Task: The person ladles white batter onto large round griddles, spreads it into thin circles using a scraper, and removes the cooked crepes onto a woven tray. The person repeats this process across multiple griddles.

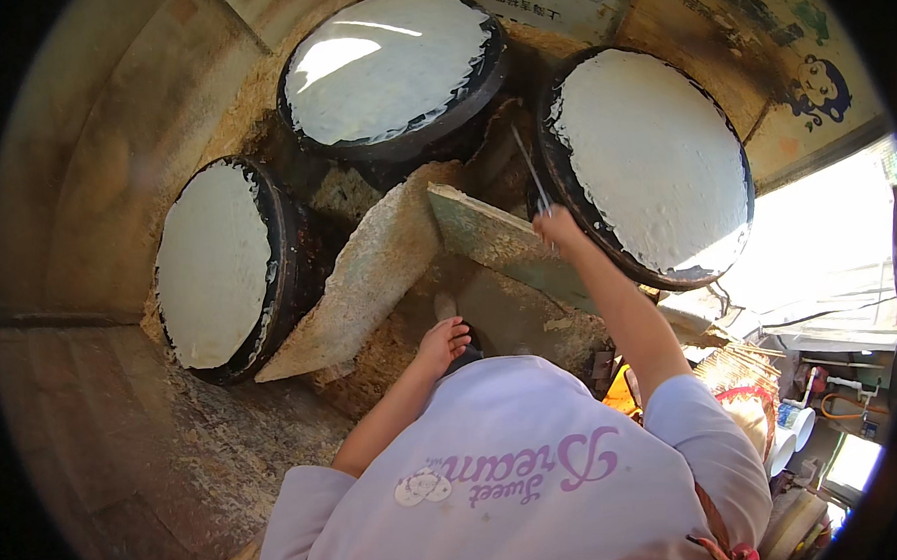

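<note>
My right hand (558, 227) is closed around a long, thin metal blade-like tool (529, 161), which slants up and away beside the rim of the right-hand griddle. That round dark griddle carries a pale sheet of batter (653, 156) with ragged edges. In front of my body hangs my left hand (443, 345), its fingers loosely bent and nothing in them. A second batter-coated round griddle (389, 67) stands at the far middle, shiny in the light. To the left is a third one, also covered with a white layer (215, 265).
Two crusted boards (368, 268) meet in a corner between my body and the griddles. Boarded walls (112, 145) enclose the left and far sides. At the right, a bundle of thin sticks (738, 367) and white buckets (797, 425) stand near a bright opening.
</note>
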Demonstrator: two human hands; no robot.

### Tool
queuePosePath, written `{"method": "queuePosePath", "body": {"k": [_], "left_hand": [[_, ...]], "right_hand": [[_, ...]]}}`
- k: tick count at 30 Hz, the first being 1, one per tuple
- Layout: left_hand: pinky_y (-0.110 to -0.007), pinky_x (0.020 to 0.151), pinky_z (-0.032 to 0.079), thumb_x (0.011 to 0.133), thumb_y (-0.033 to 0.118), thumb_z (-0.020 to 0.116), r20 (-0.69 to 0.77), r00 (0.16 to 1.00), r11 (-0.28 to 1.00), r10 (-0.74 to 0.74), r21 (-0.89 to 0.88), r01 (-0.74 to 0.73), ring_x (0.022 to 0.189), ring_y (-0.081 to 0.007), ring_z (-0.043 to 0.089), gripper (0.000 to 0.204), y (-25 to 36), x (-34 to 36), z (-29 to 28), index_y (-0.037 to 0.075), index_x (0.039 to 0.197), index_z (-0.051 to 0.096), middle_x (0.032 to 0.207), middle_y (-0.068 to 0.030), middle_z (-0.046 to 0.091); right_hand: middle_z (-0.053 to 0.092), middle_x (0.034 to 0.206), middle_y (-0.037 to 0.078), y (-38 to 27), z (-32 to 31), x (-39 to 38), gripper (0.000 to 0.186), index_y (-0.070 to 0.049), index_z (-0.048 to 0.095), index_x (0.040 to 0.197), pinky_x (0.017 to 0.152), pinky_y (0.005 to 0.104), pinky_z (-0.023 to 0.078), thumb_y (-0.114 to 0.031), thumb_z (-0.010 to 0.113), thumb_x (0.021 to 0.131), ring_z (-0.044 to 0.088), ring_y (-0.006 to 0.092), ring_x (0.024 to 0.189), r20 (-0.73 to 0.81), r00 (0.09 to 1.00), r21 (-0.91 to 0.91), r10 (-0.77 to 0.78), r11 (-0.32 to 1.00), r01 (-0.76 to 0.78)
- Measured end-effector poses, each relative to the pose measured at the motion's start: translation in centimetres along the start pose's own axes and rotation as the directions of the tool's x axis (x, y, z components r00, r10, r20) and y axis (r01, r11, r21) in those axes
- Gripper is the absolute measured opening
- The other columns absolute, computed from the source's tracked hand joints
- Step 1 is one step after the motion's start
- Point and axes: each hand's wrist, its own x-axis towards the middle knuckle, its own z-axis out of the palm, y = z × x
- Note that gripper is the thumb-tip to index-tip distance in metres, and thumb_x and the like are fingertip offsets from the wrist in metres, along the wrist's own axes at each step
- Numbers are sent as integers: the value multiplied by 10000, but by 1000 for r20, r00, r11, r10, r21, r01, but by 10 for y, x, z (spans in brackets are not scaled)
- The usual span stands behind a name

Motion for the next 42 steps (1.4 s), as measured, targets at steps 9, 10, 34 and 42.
{"method": "queuePosePath", "body": {"k": [9,10,34,42], "left_hand": [[-289,533,463,878,252,462,-231,972,985,41,-154,-78,655,-170,594,222,-69,-16,-45,119,1051,505,805,-19,599],[-290,536,463,877,249,465,-246,968,984,38,-160,-80,654,-173,593,218,-78,-19,-47,119,1048,505,806,-22,597],[-293,547,452,855,264,501,-48,999,999,9,40,-7,650,-157,592,179,-101,-14,49,135,966,556,782,-4,610],[-295,538,451,856,261,499,-105,993,997,-59,42,63,647,-169,592,177,-102,3,34,134,962,561,771,-13,614]], "right_hand": [[392,469,-38,-89,-70,83,261,-138,376,579,311,190,232,-111,472,820,310,51,343,394,919,785,-2,521,-335],[378,454,-39,-92,-70,77,274,-140,362,572,311,191,228,-107,466,823,300,54,336,423,906,808,-6,455,-374],[338,473,-30,92,-141,-239,269,-131,360,646,329,228,228,-190,452,891,304,80,347,535,845,579,14,722,-379],[396,451,11,134,-183,-355,273,-68,389,668,319,267,302,-214,500,870,394,120,330,282,927,116,249,950,-290]]}}
